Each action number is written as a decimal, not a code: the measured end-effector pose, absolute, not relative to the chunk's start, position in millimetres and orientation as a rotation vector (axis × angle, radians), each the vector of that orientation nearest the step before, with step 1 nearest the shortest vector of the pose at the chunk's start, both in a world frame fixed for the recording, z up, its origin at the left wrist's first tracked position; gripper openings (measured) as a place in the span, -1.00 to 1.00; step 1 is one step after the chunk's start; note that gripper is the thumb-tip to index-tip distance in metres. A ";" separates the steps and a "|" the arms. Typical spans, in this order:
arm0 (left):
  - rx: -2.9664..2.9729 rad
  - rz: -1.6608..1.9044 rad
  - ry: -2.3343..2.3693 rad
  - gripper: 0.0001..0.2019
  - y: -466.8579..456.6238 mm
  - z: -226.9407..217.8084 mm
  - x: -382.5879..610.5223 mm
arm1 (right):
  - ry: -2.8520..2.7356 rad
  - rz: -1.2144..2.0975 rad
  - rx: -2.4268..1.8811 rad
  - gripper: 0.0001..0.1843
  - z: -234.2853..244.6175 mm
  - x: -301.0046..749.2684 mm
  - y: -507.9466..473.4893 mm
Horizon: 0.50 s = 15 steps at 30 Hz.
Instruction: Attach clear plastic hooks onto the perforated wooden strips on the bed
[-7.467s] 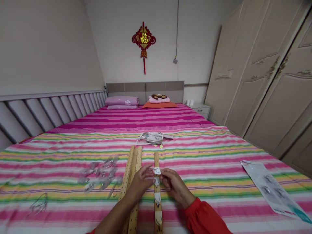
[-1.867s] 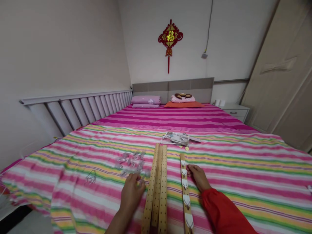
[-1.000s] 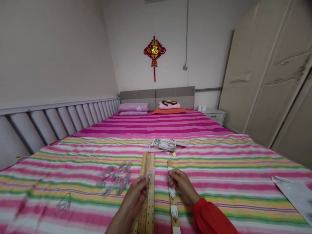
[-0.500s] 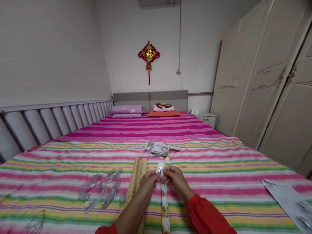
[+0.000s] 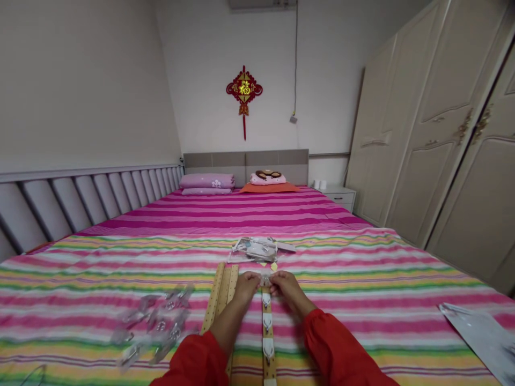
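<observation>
My left hand (image 5: 247,288) and my right hand (image 5: 284,284) meet at the far end of a narrow wooden strip (image 5: 269,371) with small holes. Between their fingertips they pinch a small white hook (image 5: 264,279), partly covered by the fingers. Whether it touches the wood I cannot tell. Nearer to me, several white hooks (image 5: 267,323) with metal prongs sit in a row along the strip. Just left of my left forearm lie more holed wooden strips (image 5: 214,300). Farther left, several hooks in clear wrappers (image 5: 161,325) are scattered on the striped bedspread (image 5: 362,311).
Beyond my hands lies a clear plastic bag (image 5: 257,249) with things in it, beside small yellow pieces (image 5: 274,266). A pale plastic packet (image 5: 469,332) rests at the right. Rolled bedding (image 5: 207,182) lies by the headboard; a railing (image 5: 80,198) runs along the left side.
Both hands have kept their pinch on the hook, which is now tipped so that its white face shows less. The view has shifted slightly, and my left sleeve shows more.
</observation>
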<state>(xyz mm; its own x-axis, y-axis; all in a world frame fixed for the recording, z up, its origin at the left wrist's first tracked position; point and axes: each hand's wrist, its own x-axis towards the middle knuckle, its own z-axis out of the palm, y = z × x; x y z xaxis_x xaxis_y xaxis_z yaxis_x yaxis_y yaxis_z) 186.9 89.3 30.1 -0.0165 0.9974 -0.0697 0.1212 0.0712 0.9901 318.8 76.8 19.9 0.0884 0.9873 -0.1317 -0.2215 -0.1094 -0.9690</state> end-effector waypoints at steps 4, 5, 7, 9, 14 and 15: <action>1.266 1.069 1.429 -0.89 98.6 15.9 192.6 | -0.905 1.284 -1.207 -0.86 6.9 318.9 83.5; 1.280 1.062 1.453 -0.89 100.1 12.4 193.5 | -0.905 1.278 -1.212 -0.86 3.9 318.8 84.4; 1.312 1.052 1.500 -0.89 102.4 6.0 194.4 | -0.907 1.270 -1.223 -0.84 -1.3 318.7 85.4; 1.345 1.038 1.544 -0.89 103.8 0.9 194.4 | -0.906 1.262 -1.231 -0.83 -5.2 318.3 85.6; 1.412 0.995 1.631 -0.90 107.3 -7.1 193.4 | -0.894 1.237 -1.235 -0.82 -11.2 316.9 85.6; 1.422 0.985 1.640 -0.90 108.4 -8.5 193.5 | -0.892 1.231 -1.237 -0.82 -12.2 316.6 85.7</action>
<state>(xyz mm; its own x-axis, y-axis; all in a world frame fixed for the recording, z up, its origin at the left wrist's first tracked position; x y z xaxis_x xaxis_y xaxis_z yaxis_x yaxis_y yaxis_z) 193.5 108.4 -8.5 -0.1116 0.9926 -0.0480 0.4241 0.0912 0.9010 316.6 85.7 -12.2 0.1698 0.9774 -0.1256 -0.1849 -0.0935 -0.9783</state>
